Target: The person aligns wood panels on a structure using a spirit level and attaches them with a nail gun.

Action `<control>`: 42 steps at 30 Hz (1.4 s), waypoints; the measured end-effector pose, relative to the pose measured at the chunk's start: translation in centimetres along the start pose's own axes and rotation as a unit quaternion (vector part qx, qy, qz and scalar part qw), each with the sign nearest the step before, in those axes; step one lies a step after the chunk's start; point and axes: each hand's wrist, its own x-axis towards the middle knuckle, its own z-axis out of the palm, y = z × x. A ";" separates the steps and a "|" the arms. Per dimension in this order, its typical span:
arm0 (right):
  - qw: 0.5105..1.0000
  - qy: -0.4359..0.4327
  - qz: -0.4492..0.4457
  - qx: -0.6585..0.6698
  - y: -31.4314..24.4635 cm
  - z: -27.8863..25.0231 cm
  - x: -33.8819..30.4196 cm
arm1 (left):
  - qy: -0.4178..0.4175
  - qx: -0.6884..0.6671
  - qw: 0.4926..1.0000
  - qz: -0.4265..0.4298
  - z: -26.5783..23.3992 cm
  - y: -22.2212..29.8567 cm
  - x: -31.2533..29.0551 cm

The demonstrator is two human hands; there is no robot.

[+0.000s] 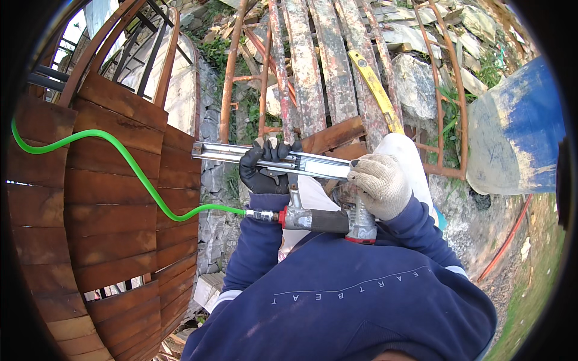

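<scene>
An air nail gun (325,221) lies across my front, just above my lap, with its long metal magazine (218,153) pointing left. My left hand (263,167), in a black glove, has its fingers wrapped round the magazine. The cream knit glove of my right hand (380,185) closes over the magazine's right end, beside the gun's head. Between the two hands a bright silvery strip (324,166) shows along the magazine; whether it is loaded fasteners I cannot tell. A green air hose (141,174) joins the gun's handle at a metal fitting (261,215).
Brown slatted wood panels (111,198) stand at the left. Ahead, paint-stained planks (328,66) carry a yellow spirit level (376,89), with short brown boards (333,135) near me. Rusty metal frames (438,90), stones (415,84) and a blue barrel (524,132) lie to the right.
</scene>
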 end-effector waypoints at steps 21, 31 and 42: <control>0.996 -0.041 0.049 0.069 0.9 0.9 0.9 | -0.006 0.006 1.000 0.026 -1.3 0.3 0.3; 0.388 0.129 0.563 0.718 0.1 2.2 -8.4 | 0.021 0.014 0.997 0.074 -0.7 1.5 0.1; 0.537 -0.008 0.462 0.706 0.8 5.8 -10.1 | -0.160 0.122 0.979 0.043 -0.4 3.3 1.2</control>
